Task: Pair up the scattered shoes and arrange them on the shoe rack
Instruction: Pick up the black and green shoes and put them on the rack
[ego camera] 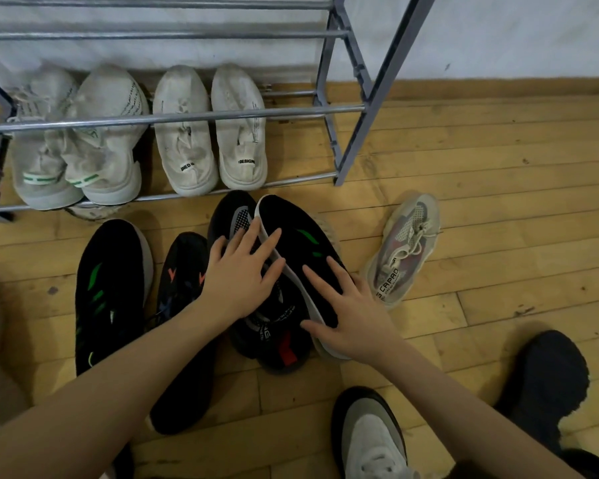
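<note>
A plank floor (pixel 481 160) meets a pale wall (pixel 498 32). A grey metal rack (pixel 351 108) holds two white pairs (pixel 125 133) on its bottom bars. Before it lie black shoes: one with green marks (pixel 108 288), one with orange (pixel 184 305). Both hands, left (pixel 239 281) and right (pixel 353 319), lie with fingers released, flat on a tilted green-marked shoe (pixel 298 250) and the black one (pixel 274 326) under it. A beige shoe (pixel 402 250) lies right. Bottom-edge shoes are cut off.
</note>
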Tool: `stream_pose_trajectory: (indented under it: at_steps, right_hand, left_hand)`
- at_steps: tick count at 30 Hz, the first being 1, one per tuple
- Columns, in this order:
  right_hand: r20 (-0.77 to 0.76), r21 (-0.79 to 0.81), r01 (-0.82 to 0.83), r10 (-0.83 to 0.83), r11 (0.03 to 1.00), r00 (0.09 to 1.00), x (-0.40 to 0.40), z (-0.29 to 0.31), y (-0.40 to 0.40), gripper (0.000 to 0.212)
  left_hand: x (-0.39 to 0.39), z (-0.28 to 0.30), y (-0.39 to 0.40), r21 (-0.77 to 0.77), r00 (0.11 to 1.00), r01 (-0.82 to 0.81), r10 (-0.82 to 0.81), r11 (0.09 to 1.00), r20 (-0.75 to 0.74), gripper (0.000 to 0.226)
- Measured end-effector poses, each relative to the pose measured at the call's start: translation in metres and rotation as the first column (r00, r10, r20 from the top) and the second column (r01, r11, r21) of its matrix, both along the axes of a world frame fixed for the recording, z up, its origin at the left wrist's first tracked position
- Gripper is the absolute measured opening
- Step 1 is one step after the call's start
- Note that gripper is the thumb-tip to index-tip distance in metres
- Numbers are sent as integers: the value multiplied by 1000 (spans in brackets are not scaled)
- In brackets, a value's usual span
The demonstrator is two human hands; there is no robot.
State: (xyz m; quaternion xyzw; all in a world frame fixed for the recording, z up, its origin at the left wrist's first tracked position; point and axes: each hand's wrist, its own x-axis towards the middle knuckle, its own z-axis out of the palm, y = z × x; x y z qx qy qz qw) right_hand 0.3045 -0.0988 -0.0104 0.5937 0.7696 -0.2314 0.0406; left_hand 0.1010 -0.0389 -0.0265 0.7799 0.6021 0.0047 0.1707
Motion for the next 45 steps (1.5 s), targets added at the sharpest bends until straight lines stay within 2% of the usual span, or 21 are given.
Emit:
stream_pose_trajectory:
  at_steps: [3,5,9,14,20,23,26,28,32,36,45]
  right_hand:
    - [-118,130,50,-35,990,992,-4,2,-2,53]
    - [-193,211,106,-65,972,979,-6,7,-2,46]
    - [-197,368,125,-55,921,979,-17,27,5,41]
    - [-212,458,96,3,884,977,-52,56,6,39]
    - [-231,398,27,72,917,970,-118,58,4,41]
    - [-167,376,-37,107,926,980,-153,45,6,41]
    - [-108,303,-38,74,952,991,-174,34,10,42]
    - [-75,267,-6,27,964,997,-182,28,12,43]
    - [57,326,-63,47,943,997,-192,16,10,38]
    - [56,310,-53,38,949,998,-193,12,12,38]
    - [10,333,-27,25,942,1000,-192,14,12,43]
  left_hand:
    - [1,2,5,-15,1000,-14,14,1000,22,65]
    - [2,8,8,-21,995,-36,37,999,88,57]
    - [-4,35,11,77,974,-64,45,995,222,52]
    - [-34,67,0,85,958,-154,127,984,258,55]
    - [-102,67,-27,100,933,-303,274,948,233,53]
    - [-135,47,-51,-7,872,-459,451,889,191,53]
    - [-150,24,-78,-132,803,-568,582,813,129,55]
    - [-156,11,-90,-162,811,-562,579,811,85,58]
    - [-153,-5,-91,-182,851,-518,525,836,-12,65]
    - [-153,-15,-73,-178,807,-589,587,789,-68,71]
    - [-162,-13,-70,-87,806,-587,591,805,23,60]
